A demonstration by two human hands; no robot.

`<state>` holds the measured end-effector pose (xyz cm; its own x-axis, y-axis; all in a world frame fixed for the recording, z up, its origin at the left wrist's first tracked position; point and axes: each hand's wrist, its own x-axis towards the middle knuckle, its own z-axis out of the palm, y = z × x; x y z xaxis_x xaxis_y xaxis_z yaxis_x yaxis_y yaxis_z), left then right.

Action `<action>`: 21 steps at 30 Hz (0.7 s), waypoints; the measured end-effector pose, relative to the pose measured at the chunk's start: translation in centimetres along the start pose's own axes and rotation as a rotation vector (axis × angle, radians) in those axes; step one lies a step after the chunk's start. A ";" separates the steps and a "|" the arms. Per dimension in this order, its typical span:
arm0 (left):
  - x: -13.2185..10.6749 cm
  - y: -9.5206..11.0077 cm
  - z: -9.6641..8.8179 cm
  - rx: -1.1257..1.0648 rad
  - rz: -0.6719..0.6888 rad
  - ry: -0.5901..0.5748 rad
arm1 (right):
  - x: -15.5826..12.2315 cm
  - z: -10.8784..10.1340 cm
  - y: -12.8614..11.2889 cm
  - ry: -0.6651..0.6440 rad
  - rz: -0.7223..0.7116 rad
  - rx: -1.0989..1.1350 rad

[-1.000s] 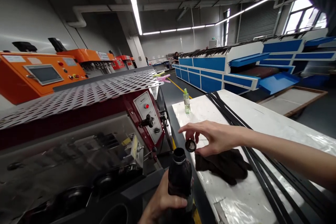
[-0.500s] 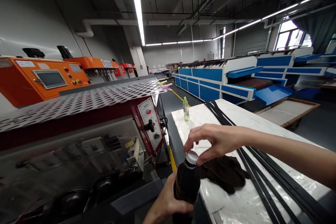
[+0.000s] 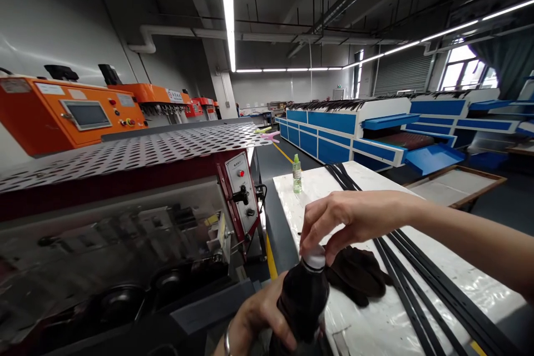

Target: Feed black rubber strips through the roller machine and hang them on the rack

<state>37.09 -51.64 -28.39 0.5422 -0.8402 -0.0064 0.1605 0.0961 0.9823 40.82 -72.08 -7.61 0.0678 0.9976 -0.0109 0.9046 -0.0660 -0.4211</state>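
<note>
Grips a dark bottle (image 3: 306,300) in the left hand (image 3: 265,311), fingers and thumb wrapped around its body, with a metal bangle (image 3: 227,340) on the same wrist. Pinches the white cap (image 3: 316,258) at the bottle's mouth between thumb and fingers of the right hand (image 3: 340,217). Cannot tell from here how tightly. Holds the bottle low in front, slightly tilted, by the near left edge of a white table (image 3: 367,328). Has on that table, just past the bottle, a crumpled dark brown cloth (image 3: 359,275); to its right, long black strips (image 3: 453,289); near the far left corner, a green spray bottle (image 3: 297,175). Faces, to the left, a maroon machine (image 3: 225,178) with a perforated metal top; farther off, an orange machine (image 3: 45,117) and, opposite, blue-and-white machines (image 3: 329,122).
</note>
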 end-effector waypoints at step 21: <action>11.1 2.7 -3.4 0.571 0.471 1.304 | -4.2 -0.8 6.6 0.537 0.419 -0.205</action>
<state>46.31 -58.88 -26.46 0.8353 0.2901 0.4671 -0.4014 -0.2589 0.8786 46.85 -76.69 -9.68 0.5775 0.7440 0.3361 0.8145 -0.4968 -0.2997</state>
